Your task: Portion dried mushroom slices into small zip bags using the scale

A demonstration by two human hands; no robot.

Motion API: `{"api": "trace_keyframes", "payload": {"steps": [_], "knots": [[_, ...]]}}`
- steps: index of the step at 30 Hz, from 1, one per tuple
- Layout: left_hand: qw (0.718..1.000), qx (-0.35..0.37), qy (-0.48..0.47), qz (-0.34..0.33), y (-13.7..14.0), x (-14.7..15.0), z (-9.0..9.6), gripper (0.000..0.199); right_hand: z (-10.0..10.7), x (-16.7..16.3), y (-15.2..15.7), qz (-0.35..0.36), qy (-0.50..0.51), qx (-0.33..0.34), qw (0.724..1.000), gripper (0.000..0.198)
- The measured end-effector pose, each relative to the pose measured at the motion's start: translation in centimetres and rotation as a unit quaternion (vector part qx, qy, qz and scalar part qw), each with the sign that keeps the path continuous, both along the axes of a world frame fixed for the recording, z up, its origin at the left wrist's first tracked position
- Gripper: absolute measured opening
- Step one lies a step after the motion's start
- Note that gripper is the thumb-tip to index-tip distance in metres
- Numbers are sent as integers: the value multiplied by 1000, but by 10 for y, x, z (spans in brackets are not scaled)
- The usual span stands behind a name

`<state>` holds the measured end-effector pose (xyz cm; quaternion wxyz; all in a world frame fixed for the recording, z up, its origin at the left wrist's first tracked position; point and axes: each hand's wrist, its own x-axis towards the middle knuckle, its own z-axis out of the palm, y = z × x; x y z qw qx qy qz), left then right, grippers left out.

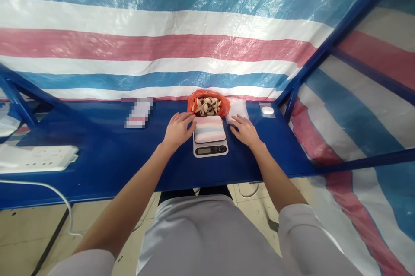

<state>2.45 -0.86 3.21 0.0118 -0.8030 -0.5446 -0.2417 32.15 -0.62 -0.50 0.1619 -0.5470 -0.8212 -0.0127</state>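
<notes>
A white kitchen scale (pixel 210 135) lies on the blue table in front of me, its shiny platform reflecting the stripes behind. Its display and buttons face me. Just left of the platform rests my left hand (pixel 179 129), fingers loosely spread, with the fingertips close to the scale's edge. My right hand (pixel 245 130) lies right of the scale, fingers apart and holding nothing, near a clear plastic bag (pixel 238 109). Behind the scale stands an opened red plastic bag (pixel 226 102) full of brown and cream dried slices (pixel 209 106), perhaps mushroom; their kind is not certain.
A white power strip (pixel 40 158) with a cable sits at the left. A pixelated pale item (pixel 139 114) lies back left. At the back right is a white rounded object (pixel 267 110) on clear wrapping. Blue frame bars (pixel 324 53) and striped sheeting (pixel 162 45) enclose the table (pixel 129 176).
</notes>
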Motion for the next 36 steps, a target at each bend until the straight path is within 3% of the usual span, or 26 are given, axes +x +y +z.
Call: {"api": "trace_keyframes", "payload": {"steps": [6, 12, 16, 36], "knots": [[996, -22, 25, 79, -12, -40, -25, 49, -18, -7, -9, -25, 16, -6, 1000, 39], [989, -83, 78, 97, -21, -48, -41, 55, -21, -6, -10, -24, 16, -41, 999, 44], [983, -113, 111, 96, -20, -47, -44, 60, -25, -4, -7, -11, 21, -50, 998, 47], [981, -124, 114, 101, -19, -46, -44, 62, -24, -3, -6, -9, 18, -63, 998, 49]]}}
